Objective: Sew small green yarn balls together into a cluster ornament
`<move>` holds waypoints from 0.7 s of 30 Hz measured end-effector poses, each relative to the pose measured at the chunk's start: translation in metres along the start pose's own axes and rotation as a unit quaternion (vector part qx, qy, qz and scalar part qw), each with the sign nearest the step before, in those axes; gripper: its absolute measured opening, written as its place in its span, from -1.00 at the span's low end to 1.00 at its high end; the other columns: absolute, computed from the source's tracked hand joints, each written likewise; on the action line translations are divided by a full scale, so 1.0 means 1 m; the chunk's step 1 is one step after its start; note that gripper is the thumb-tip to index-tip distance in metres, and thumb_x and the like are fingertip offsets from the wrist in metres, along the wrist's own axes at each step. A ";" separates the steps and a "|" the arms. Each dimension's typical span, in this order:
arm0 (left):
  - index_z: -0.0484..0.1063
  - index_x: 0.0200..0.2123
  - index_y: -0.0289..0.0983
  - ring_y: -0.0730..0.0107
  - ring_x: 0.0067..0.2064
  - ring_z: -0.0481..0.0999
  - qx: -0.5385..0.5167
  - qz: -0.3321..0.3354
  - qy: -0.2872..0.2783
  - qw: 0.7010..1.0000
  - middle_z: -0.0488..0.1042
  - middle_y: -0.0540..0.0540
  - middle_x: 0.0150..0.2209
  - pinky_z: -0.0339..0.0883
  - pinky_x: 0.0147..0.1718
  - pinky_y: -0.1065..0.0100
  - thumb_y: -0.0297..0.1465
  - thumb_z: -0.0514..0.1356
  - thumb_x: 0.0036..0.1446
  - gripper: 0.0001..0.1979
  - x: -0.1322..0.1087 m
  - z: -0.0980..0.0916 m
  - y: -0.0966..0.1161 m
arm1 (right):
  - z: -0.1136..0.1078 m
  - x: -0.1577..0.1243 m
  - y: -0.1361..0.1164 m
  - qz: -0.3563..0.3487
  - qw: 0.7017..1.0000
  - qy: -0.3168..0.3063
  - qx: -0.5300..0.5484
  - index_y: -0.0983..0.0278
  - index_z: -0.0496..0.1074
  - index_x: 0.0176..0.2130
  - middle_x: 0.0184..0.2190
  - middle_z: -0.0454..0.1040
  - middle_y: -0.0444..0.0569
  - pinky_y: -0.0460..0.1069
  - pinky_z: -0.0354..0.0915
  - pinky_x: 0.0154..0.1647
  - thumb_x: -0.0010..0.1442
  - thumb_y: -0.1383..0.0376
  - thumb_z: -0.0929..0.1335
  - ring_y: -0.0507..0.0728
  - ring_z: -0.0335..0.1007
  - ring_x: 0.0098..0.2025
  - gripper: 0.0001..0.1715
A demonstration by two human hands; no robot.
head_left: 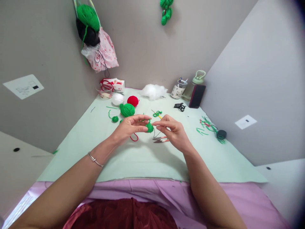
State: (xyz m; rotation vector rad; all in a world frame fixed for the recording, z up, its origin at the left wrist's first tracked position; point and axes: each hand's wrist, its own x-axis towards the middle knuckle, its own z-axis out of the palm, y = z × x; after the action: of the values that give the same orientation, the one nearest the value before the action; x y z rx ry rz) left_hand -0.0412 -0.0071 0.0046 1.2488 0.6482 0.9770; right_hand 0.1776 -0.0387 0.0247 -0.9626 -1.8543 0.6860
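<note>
My left hand point(128, 128) is closed on a small green crocheted ball point(149, 128), its thumb in front and its fingers behind. At the ball's right side, my right hand point(173, 131) pinches with thumb and forefinger; what lies in the pinch is too small to make out. A dark thread hangs below the two hands. Thread snips point(161, 140) with orange handles rest on the table just under my right hand. Beyond the hands are a green yarn ball point(127, 110), a smaller green crocheted ball point(115, 119) and a curled green piece point(157, 114). A red loop point(134, 137) lies beneath my left hand.
White point(118, 99) and red point(132, 101) yarn balls, white stuffing point(154, 91), a pen cup point(178, 89), a bottle point(190, 90) and a phone point(197, 96) stand or lie at the back. Yarn scraps point(207, 124) and black tape point(221, 134) are at right.
</note>
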 end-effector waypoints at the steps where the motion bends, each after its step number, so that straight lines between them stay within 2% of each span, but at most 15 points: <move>1: 0.59 -0.07 -0.19 0.31 -0.11 0.54 0.006 0.003 -0.001 1.000 0.57 -0.06 -0.17 0.39 0.00 0.22 -0.37 0.47 -0.08 -0.57 0.000 0.000 0.000 | 0.000 0.000 0.001 0.001 1.000 -0.002 0.005 0.10 0.65 -0.15 -0.42 0.29 -0.12 -0.01 0.24 -0.29 0.27 0.31 0.39 0.06 0.27 -0.33 -0.79; 9: 0.58 -0.05 -0.17 0.20 0.01 0.51 0.044 0.030 -0.001 0.999 0.56 -0.10 -0.10 0.35 0.03 0.20 -0.36 0.45 -0.04 -0.59 -0.001 0.001 -0.001 | 0.006 0.001 0.002 0.011 0.999 0.019 0.029 0.17 0.63 -0.21 -0.43 0.29 -0.12 -0.01 0.21 -0.32 0.25 0.27 0.43 0.05 0.23 -0.36 -0.87; 21: 0.56 -0.09 -0.23 0.17 0.05 0.49 0.066 0.044 -0.004 0.997 0.53 -0.12 -0.05 0.40 0.03 0.16 -0.37 0.46 -0.07 -0.58 -0.003 0.009 0.001 | 0.006 0.002 0.005 0.010 0.999 0.027 0.038 0.19 0.62 -0.27 -0.39 0.40 -0.09 -0.01 0.23 -0.30 0.20 0.31 0.47 0.06 0.31 -0.32 -0.94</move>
State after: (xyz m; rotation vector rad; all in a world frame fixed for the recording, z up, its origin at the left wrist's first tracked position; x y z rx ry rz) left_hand -0.0356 -0.0137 0.0073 1.4064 0.6648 1.0145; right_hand 0.1731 -0.0348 0.0195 -0.9428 -1.7605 0.7304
